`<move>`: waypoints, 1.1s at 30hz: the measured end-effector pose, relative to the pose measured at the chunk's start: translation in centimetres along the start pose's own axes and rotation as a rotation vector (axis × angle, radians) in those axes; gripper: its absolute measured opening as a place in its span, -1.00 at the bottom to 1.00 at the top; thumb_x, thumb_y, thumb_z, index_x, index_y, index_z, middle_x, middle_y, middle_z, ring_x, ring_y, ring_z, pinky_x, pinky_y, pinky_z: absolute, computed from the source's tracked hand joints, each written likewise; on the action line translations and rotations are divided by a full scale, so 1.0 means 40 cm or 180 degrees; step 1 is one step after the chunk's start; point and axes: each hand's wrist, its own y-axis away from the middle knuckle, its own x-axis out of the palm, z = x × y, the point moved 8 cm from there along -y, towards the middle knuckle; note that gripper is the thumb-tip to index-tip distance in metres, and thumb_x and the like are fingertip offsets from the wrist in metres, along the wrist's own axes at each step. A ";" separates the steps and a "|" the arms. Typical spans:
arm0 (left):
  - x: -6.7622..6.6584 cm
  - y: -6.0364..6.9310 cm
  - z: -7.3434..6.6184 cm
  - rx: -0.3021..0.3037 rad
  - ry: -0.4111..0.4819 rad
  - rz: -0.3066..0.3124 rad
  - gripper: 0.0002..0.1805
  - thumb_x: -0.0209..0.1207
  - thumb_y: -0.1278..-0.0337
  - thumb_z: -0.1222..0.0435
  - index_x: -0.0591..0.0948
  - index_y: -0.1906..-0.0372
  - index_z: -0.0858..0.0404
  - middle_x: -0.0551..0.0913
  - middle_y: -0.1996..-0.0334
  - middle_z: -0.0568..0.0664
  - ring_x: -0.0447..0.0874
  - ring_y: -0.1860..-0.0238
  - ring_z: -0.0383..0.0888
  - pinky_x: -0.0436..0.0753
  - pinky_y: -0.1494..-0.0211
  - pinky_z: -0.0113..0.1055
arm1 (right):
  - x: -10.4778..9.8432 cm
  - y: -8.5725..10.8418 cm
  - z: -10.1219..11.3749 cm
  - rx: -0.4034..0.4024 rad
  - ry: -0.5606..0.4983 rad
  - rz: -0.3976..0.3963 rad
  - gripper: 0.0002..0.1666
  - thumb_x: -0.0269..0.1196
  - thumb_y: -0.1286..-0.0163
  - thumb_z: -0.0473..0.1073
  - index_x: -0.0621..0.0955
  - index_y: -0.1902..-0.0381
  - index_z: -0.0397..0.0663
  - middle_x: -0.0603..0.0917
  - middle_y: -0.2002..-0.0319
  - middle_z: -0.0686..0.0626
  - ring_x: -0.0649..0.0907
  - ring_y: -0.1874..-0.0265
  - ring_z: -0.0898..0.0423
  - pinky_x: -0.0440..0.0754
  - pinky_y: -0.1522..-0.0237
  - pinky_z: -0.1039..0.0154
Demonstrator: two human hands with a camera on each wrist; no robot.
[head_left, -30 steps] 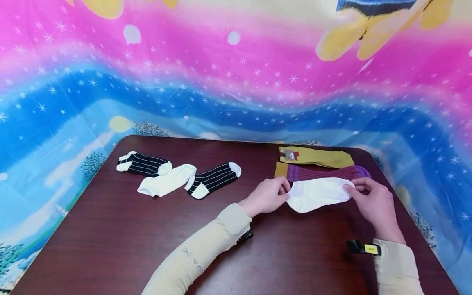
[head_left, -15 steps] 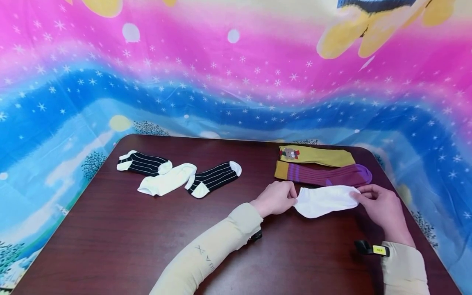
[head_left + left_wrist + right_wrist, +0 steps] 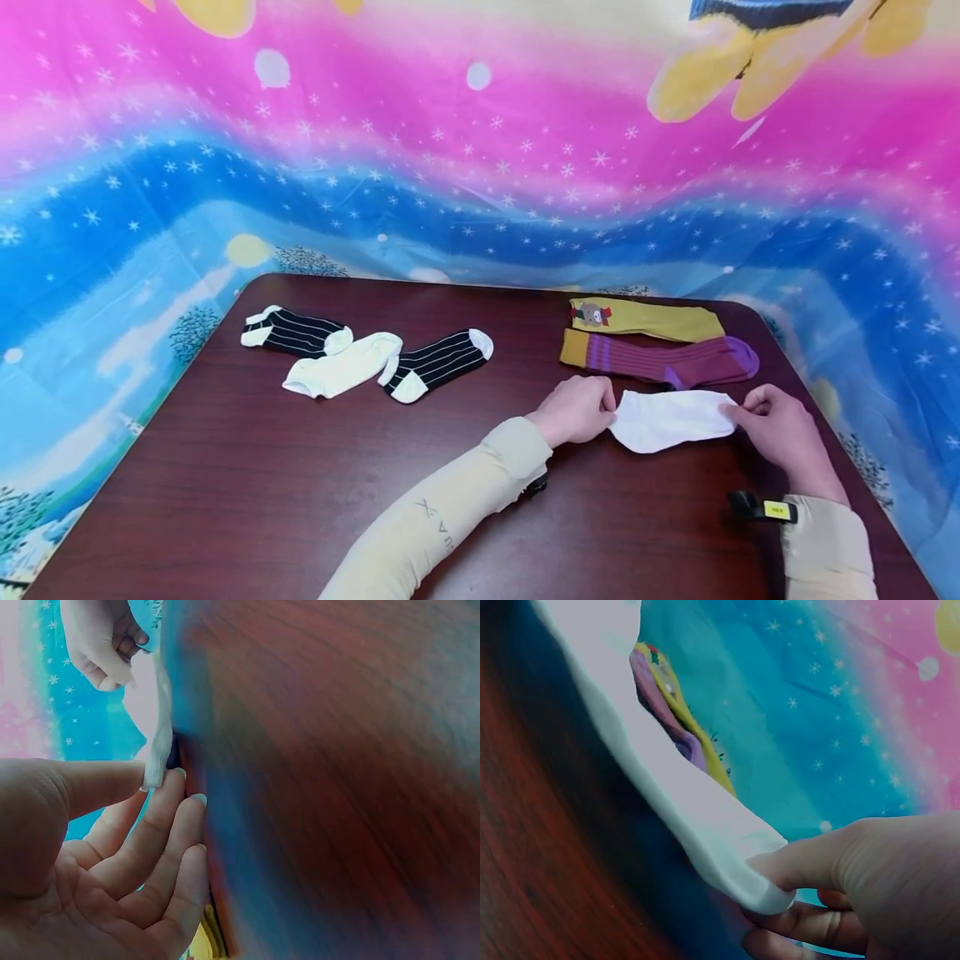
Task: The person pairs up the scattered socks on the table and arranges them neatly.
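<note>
A white ankle sock point(image 3: 671, 420) is stretched level between both hands, near the right side of the table. My left hand point(image 3: 579, 408) pinches its left end between thumb and fingertips, which the left wrist view shows close up on the sock's edge point(image 3: 156, 769). At the other end my right hand point(image 3: 780, 427) pinches the sock between thumb and fingers; in the right wrist view the white fabric point(image 3: 667, 780) runs away from that grip. Just beyond lies a purple striped sock point(image 3: 637, 357) with a mustard cuff, and behind it a mustard sock point(image 3: 652, 320) with an animal picture.
On the left of the brown table point(image 3: 247, 467) lie a black striped sock point(image 3: 296, 333), a white sock point(image 3: 345, 367) and another black striped sock point(image 3: 442, 362), close together. A patterned cloth backdrop point(image 3: 450, 183) stands behind the table's far edge.
Both hands have brought the white sock nearer to the front and a little to the right. More of the purple sock now shows behind it.
</note>
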 end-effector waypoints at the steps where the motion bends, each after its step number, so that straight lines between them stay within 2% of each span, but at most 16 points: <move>1: 0.003 -0.001 -0.001 -0.0010 -0.0016 0.0006 -0.94 0.31 -0.32 0.16 0.67 0.25 0.03 0.62 0.41 -0.33 0.59 0.27 -0.32 0.48 0.17 -0.52 | 0.002 0.000 0.000 -0.0032 0.0004 0.0011 -0.56 0.29 -0.48 0.07 0.49 0.23 -0.23 0.56 0.45 -0.11 0.48 0.48 -0.03 0.43 0.50 0.14; 6: 0.016 -0.008 0.000 -0.0121 -0.0073 0.0028 -0.95 0.31 -0.31 0.15 0.68 0.24 0.01 0.64 0.37 -0.33 0.59 0.26 -0.32 0.49 0.18 -0.51 | 0.012 -0.004 0.001 -0.0157 0.0001 0.0016 -0.66 0.30 -0.48 -0.01 0.61 0.20 -0.23 0.62 0.42 -0.07 0.49 0.48 0.01 0.44 0.50 0.16; 9: 0.023 -0.011 0.003 -0.0164 -0.0090 0.0045 -0.96 0.31 -0.30 0.15 0.68 0.24 -0.01 0.65 0.36 -0.33 0.60 0.26 -0.31 0.50 0.19 -0.49 | 0.015 -0.006 -0.002 -0.0172 0.0002 0.0036 -0.65 0.30 -0.47 -0.01 0.66 0.15 -0.25 0.68 0.36 -0.10 0.51 0.45 0.01 0.45 0.48 0.17; 15: 0.030 -0.016 0.003 -0.0201 -0.0144 0.0051 -0.96 0.33 -0.28 0.16 0.68 0.27 -0.04 0.66 0.32 -0.32 0.61 0.25 -0.29 0.51 0.20 -0.45 | 0.028 -0.013 -0.019 -0.0113 0.0011 0.0131 -0.60 0.29 -0.48 0.02 0.69 0.09 -0.26 0.72 0.33 -0.10 0.53 0.42 0.01 0.45 0.45 0.17; 24: 0.037 -0.028 -0.007 -0.0316 -0.0291 0.0079 -0.90 0.32 -0.24 0.20 0.63 0.36 -0.05 0.60 0.40 -0.30 0.57 0.31 -0.26 0.51 0.29 -0.40 | 0.028 -0.010 -0.030 0.0048 0.0055 0.0208 -0.58 0.28 -0.49 0.01 0.68 0.00 -0.29 0.72 0.28 -0.16 0.57 0.36 -0.05 0.47 0.40 0.14; 30: 0.039 -0.034 -0.001 -0.0432 -0.0376 0.0024 -0.93 0.32 -0.23 0.18 0.64 0.33 -0.06 0.63 0.38 -0.29 0.61 0.30 -0.25 0.53 0.33 -0.38 | 0.019 -0.006 -0.040 0.0089 0.0097 0.0136 -0.72 0.32 -0.45 -0.10 0.64 0.17 -0.27 0.65 0.40 -0.11 0.53 0.41 -0.07 0.42 0.43 0.13; 33: 0.040 -0.037 0.007 -0.0468 -0.0410 -0.0007 -0.95 0.31 -0.22 0.19 0.65 0.31 -0.06 0.64 0.36 -0.29 0.62 0.28 -0.25 0.54 0.32 -0.38 | 0.019 -0.005 -0.043 0.0097 0.0090 0.0161 -0.73 0.31 -0.46 -0.10 0.65 0.18 -0.25 0.62 0.40 -0.10 0.49 0.44 -0.05 0.42 0.46 0.13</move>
